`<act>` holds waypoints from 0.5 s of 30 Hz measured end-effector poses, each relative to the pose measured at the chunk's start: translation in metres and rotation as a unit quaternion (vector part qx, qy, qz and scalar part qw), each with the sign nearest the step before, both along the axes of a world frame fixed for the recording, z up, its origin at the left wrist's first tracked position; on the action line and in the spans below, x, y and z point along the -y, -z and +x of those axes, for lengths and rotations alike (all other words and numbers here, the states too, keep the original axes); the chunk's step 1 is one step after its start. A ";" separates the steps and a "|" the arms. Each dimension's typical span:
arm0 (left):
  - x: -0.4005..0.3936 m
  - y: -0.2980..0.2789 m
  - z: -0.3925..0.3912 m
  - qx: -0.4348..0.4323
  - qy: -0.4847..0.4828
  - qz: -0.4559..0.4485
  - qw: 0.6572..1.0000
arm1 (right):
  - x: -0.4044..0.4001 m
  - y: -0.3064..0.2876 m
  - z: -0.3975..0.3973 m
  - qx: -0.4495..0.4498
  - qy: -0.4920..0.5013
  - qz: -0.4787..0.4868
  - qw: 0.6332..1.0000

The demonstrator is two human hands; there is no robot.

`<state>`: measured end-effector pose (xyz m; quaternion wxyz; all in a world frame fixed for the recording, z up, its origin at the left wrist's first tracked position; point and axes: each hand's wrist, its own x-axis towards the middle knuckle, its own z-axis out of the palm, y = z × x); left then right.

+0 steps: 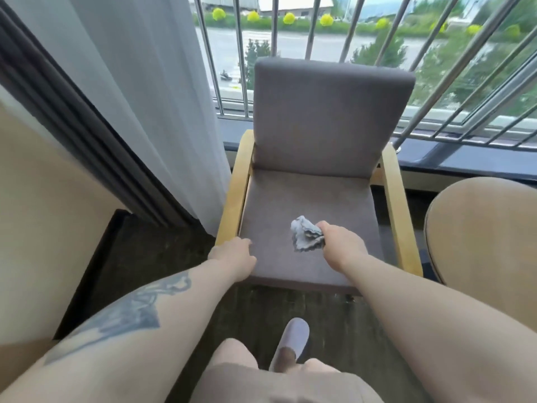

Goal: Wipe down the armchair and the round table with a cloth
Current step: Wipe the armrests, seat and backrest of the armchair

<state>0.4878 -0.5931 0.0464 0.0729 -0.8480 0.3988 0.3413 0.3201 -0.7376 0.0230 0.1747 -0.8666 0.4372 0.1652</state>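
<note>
The armchair [325, 117] faces me, with grey-brown cushions and pale wooden arms. My right hand [341, 245] is shut on a crumpled grey cloth [305, 234], which rests on the front half of the seat cushion. My left hand [232, 255] lies at the seat's front left corner, beside the end of the left wooden arm, fingers curled over the cushion edge. The round table [482, 234] with a tan top shows at the right edge, just beyond the chair's right arm.
A white sheer curtain [151, 91] and a dark drape hang left of the chair. Behind the chair is a dark window sill [465, 158] with metal bars. A beige wall stands at left. My foot in a grey slipper [292, 341] is on the dark floor.
</note>
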 end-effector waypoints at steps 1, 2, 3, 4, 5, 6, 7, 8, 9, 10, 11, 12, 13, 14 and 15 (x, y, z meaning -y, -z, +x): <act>0.000 0.004 0.010 0.000 -0.009 0.002 1.000 | 0.000 0.004 0.007 -0.003 -0.002 0.007 1.000; -0.002 0.007 0.019 -0.002 -0.020 0.002 1.000 | -0.002 0.006 0.015 -0.008 -0.007 0.014 1.000; -0.005 0.010 0.028 -0.003 -0.028 0.003 1.000 | -0.004 0.009 0.023 -0.012 -0.010 0.021 1.000; -0.007 0.013 0.037 -0.002 -0.031 0.007 0.999 | -0.006 0.010 0.031 -0.013 -0.011 0.028 0.999; -0.010 0.014 0.046 -0.002 -0.024 0.016 1.000 | -0.008 0.011 0.041 -0.013 -0.010 0.036 0.999; -0.011 0.017 0.056 -0.002 -0.011 0.026 1.000 | -0.011 0.012 0.051 -0.010 -0.007 0.043 0.999; -0.010 0.020 0.067 -0.002 0.002 0.029 1.000 | -0.012 0.014 0.061 -0.005 0.000 0.050 0.999; -0.007 0.023 0.079 -0.005 0.011 0.027 1.000 | -0.013 0.015 0.072 0.001 0.011 0.057 0.998; -0.003 0.025 0.093 -0.007 0.019 0.023 1.000 | -0.014 0.017 0.083 0.008 0.023 0.062 0.998; 0.001 0.028 0.107 -0.011 0.028 0.018 0.999 | -0.016 0.017 0.093 0.013 0.040 0.066 0.997; 0.006 0.030 0.120 -0.016 0.044 0.015 0.999 | -0.019 0.018 0.102 0.017 0.067 0.072 0.995; 0.010 0.032 0.134 -0.019 0.063 0.015 0.998 | -0.023 0.020 0.111 0.018 0.100 0.080 0.992; 0.013 0.034 0.147 -0.019 0.082 0.014 0.996 | -0.029 0.023 0.119 0.016 0.132 0.089 0.987; 0.014 0.036 0.161 -0.018 0.097 0.013 0.995 | -0.036 0.026 0.127 0.008 0.160 0.100 0.982; 0.014 0.040 0.174 -0.016 0.109 0.014 0.994 | -0.044 0.030 0.135 -0.004 0.182 0.113 0.977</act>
